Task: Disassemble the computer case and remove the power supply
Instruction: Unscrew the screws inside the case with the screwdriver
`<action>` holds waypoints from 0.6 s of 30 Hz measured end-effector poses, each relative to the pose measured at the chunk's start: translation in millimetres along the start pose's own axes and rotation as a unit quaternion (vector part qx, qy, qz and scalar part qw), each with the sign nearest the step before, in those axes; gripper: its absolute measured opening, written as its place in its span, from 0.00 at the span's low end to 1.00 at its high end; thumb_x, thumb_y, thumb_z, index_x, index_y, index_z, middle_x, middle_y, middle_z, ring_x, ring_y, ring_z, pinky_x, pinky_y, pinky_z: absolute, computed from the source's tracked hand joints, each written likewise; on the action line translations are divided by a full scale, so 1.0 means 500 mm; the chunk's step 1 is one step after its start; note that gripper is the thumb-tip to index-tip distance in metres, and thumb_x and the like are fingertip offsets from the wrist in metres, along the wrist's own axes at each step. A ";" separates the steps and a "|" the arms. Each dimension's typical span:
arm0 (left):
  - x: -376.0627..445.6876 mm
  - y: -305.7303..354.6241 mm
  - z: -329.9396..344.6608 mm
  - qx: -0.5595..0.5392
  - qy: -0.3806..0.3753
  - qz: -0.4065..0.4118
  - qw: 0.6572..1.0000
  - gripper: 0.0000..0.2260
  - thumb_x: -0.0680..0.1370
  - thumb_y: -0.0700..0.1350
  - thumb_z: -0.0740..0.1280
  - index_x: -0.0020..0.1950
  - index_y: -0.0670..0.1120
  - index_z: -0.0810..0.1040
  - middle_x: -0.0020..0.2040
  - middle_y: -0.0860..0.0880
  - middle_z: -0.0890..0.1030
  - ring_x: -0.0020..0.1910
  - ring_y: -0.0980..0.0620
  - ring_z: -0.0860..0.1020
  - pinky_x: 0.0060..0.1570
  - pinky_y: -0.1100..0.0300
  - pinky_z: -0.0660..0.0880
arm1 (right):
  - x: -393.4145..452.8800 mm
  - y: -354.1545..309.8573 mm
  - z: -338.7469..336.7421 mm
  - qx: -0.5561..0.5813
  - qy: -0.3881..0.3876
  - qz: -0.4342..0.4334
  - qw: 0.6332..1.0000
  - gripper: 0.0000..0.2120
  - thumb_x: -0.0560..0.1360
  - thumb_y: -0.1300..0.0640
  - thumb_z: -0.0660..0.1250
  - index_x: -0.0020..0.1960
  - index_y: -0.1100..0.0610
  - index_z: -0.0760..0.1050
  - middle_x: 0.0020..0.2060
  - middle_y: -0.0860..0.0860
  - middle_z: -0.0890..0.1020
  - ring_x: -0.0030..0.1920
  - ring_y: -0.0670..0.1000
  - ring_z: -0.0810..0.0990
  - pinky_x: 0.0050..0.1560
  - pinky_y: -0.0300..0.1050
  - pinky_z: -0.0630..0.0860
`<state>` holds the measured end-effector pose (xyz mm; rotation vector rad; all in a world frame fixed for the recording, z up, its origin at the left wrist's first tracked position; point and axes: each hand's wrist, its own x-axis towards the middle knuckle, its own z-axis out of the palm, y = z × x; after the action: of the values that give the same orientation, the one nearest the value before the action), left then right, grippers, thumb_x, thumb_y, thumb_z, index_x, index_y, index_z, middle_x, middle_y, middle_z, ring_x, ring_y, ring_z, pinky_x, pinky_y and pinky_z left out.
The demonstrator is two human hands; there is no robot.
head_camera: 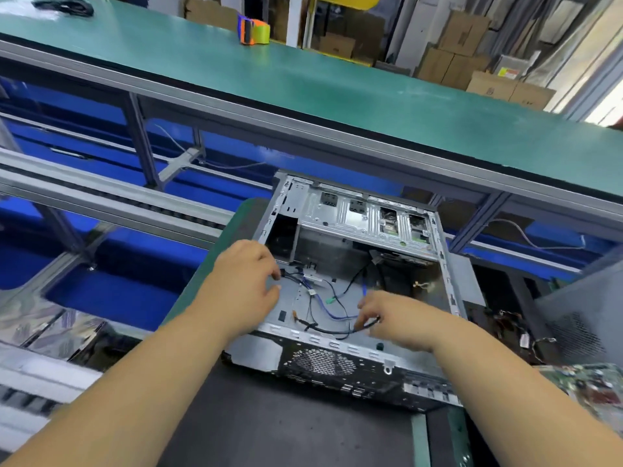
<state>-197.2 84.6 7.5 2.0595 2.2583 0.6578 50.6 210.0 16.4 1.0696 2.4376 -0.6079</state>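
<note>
The computer case [354, 288] lies open on its side at the centre of my bench, its side panel off and its black vented rear [323, 362] facing me at six o'clock. My left hand [242, 284] hovers over the case's nine o'clock edge, fingers loosely curled above the loose wires [320, 294] on the metal floor; whether they grip anything, I cannot tell. My right hand [394, 318] reaches in from four o'clock and pinches a black cable [337, 330] between its fingertips. The silver drive cage [364, 217] sits at twelve o'clock inside. A circuit board [586, 385] lies at three o'clock, outside the case.
</note>
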 end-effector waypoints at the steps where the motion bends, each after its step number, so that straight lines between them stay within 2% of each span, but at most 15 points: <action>1: 0.000 -0.004 0.006 0.003 0.003 0.012 1.000 0.09 0.74 0.49 0.69 0.52 0.48 0.81 0.54 0.51 0.76 0.59 0.47 0.70 0.63 0.53 0.65 | 0.005 -0.010 0.005 -0.008 -0.028 0.011 1.000 0.11 0.79 0.56 0.65 0.58 0.48 0.81 0.69 0.46 0.70 0.67 0.48 0.71 0.65 0.44 0.68; 3: 0.002 -0.011 0.014 0.005 0.005 0.019 1.000 0.10 0.75 0.50 0.68 0.53 0.48 0.81 0.54 0.51 0.76 0.61 0.47 0.70 0.65 0.52 0.64 | 0.008 -0.024 0.010 -0.011 -0.055 0.048 0.997 0.10 0.78 0.54 0.65 0.58 0.48 0.81 0.69 0.47 0.73 0.64 0.49 0.74 0.62 0.44 0.71; 5: 0.003 -0.018 0.019 -0.011 0.003 0.009 1.000 0.10 0.75 0.50 0.67 0.53 0.48 0.80 0.55 0.52 0.75 0.62 0.48 0.68 0.66 0.51 0.63 | 0.007 -0.033 0.011 -0.008 -0.065 0.084 0.994 0.11 0.78 0.51 0.65 0.58 0.49 0.81 0.62 0.47 0.79 0.57 0.49 0.78 0.53 0.42 0.72; 7: 0.003 -0.023 0.025 -0.031 0.007 0.005 0.999 0.09 0.75 0.50 0.67 0.53 0.49 0.80 0.54 0.53 0.74 0.63 0.49 0.66 0.66 0.52 0.63 | 0.001 -0.038 0.008 -0.007 -0.076 0.112 0.991 0.12 0.79 0.49 0.64 0.58 0.52 0.80 0.56 0.48 0.81 0.52 0.50 0.77 0.47 0.42 0.69; 9: 0.002 -0.026 0.029 -0.040 0.009 0.005 0.999 0.09 0.76 0.50 0.67 0.53 0.49 0.80 0.54 0.54 0.74 0.63 0.50 0.65 0.65 0.53 0.63 | -0.006 -0.040 0.006 -0.026 -0.086 0.136 0.987 0.15 0.80 0.49 0.62 0.57 0.58 0.79 0.54 0.53 0.80 0.48 0.51 0.73 0.44 0.44 0.67; 11: 0.002 -0.028 0.031 -0.047 0.010 0.004 0.999 0.09 0.76 0.51 0.66 0.53 0.49 0.80 0.54 0.53 0.75 0.63 0.49 0.64 0.64 0.54 0.63 | -0.013 -0.039 0.003 -0.041 -0.083 0.164 0.982 0.17 0.80 0.50 0.62 0.58 0.62 0.79 0.55 0.58 0.80 0.46 0.53 0.72 0.44 0.45 0.66; 16: 0.001 -0.028 0.034 -0.057 0.007 -0.008 0.998 0.11 0.76 0.52 0.64 0.54 0.49 0.79 0.56 0.54 0.74 0.65 0.50 0.62 0.64 0.55 0.63 | -0.032 -0.035 -0.002 -0.023 -0.059 0.183 0.981 0.11 0.78 0.49 0.67 0.52 0.56 0.80 0.44 0.48 0.79 0.45 0.50 0.75 0.39 0.41 0.68; 18: -0.001 -0.029 0.034 -0.060 0.005 -0.009 0.998 0.12 0.77 0.53 0.63 0.55 0.49 0.79 0.56 0.54 0.74 0.65 0.50 0.62 0.64 0.55 0.62 | -0.037 -0.037 -0.002 0.010 -0.052 0.187 0.981 0.10 0.78 0.49 0.67 0.53 0.55 0.81 0.45 0.48 0.79 0.48 0.50 0.76 0.43 0.41 0.70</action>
<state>-206.0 88.5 -12.5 1.9823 2.1818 0.7834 47.8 188.5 31.2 1.4203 2.0679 -0.5474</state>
